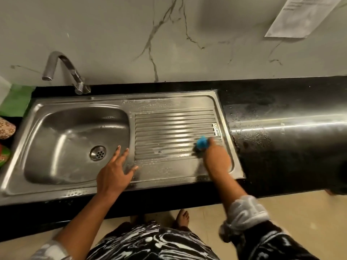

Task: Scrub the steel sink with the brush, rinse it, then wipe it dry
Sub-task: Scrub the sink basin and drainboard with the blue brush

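Just inside sink [223, 117] rim: brush [202, 142].

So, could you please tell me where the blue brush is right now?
In the head view the blue brush sits at the right end of the ribbed drainboard, gripped by the right hand.

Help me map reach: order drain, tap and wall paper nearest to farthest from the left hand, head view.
1. Drain, in the basin beside the left hand.
2. Tap, behind the basin.
3. Paper, upper right on the wall.
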